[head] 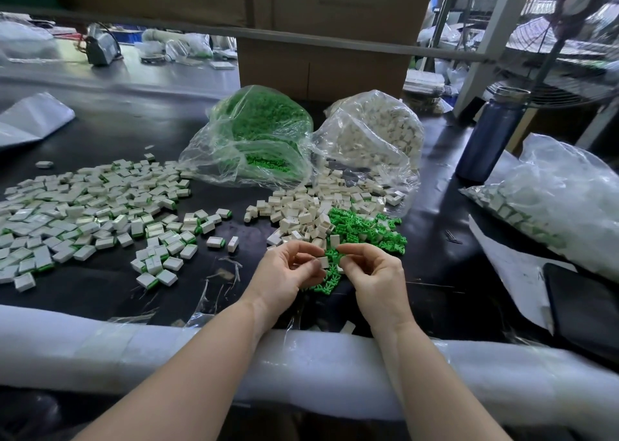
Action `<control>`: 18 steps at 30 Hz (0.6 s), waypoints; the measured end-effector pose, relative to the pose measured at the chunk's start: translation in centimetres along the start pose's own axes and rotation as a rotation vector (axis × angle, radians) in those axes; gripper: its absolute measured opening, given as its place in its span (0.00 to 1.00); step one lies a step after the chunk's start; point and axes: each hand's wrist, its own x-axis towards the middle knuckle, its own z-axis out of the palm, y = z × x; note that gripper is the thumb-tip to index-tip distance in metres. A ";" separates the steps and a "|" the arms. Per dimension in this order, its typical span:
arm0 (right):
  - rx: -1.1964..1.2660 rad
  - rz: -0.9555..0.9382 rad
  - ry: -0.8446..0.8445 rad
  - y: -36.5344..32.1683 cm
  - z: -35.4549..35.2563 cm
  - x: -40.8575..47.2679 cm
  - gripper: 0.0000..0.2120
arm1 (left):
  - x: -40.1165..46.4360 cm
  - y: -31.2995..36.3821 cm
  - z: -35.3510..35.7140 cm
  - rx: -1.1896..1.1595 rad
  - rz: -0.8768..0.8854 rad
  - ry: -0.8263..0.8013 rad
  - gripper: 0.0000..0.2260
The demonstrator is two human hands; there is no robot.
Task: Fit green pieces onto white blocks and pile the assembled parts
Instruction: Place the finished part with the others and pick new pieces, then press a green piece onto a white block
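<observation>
From the head view, the left hand curls its fingers round a single white block, pinching it at chest height over the dark table, likely to steady it for fitting. The right hand has its fingers curled close beside the block; what it pinches I cannot tell, perhaps a green piece. Both work directly above the loose green pieces and loose white blocks, so supply stays in easy reach. The pile of assembled parts spreads well off to the left, kept apart from the raw stock spilling from two plastic bags
</observation>
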 end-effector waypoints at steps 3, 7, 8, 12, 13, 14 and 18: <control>0.060 0.012 -0.038 -0.3 -0.1 -0.2 0.10 | 0.1 -0.4 -0.1 0.003 0.011 0.013 0.06; 0.073 0.025 -0.069 -0.5 -0.1 -0.4 0.10 | 0.1 -0.5 0.0 0.006 0.018 0.014 0.05; 0.062 0.029 -0.064 -0.5 -0.1 -0.3 0.10 | 0.1 -0.4 0.0 0.005 0.017 0.013 0.05; 0.022 0.041 -0.065 -0.5 0.0 -0.3 0.09 | 0.0 -0.4 0.0 0.007 0.016 0.014 0.05; 0.014 0.043 -0.071 -0.5 -0.1 -0.3 0.08 | -0.1 -0.3 0.0 0.009 0.017 0.016 0.05; 0.007 0.046 -0.077 -0.5 -0.1 -0.4 0.08 | -0.1 -0.3 0.0 0.009 0.017 0.018 0.05; -0.014 0.059 -0.079 -0.5 -0.1 -0.4 0.08 | -0.1 -0.2 0.1 0.000 0.017 0.028 0.05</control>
